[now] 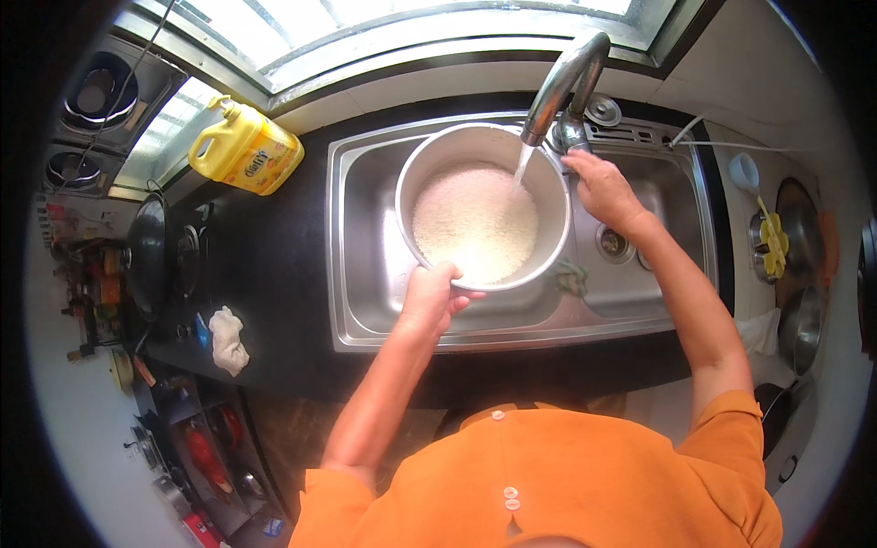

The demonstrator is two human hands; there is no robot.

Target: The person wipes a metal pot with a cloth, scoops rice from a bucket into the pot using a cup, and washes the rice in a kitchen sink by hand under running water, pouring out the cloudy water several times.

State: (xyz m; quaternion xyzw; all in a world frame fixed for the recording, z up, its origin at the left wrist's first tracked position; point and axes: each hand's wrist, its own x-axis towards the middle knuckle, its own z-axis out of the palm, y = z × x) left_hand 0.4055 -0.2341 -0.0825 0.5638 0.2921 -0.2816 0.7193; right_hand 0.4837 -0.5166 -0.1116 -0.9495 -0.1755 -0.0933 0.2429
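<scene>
My left hand (433,296) grips the near rim of a round metal pot (556,226), thumb on the edge and fingers underneath. White rice grains (473,216) cover the pot's bottom. Over the pot's far right side arches a chrome faucet (553,92), and a stream of water (523,168) runs from its spout onto the rice. My right hand (606,186) is at the faucet lever (575,142), fingers around it and partly hiding it. The pot is over the left basin of a stainless steel double sink (366,274).
A green cloth or scrubber (571,277) lies by the sink divider. The right basin has a drain (614,244). On the dark countertop (288,274) are a yellow detergent jug (250,151) and a crumpled pale cloth (228,341). A dark wok (147,253) stands at far left.
</scene>
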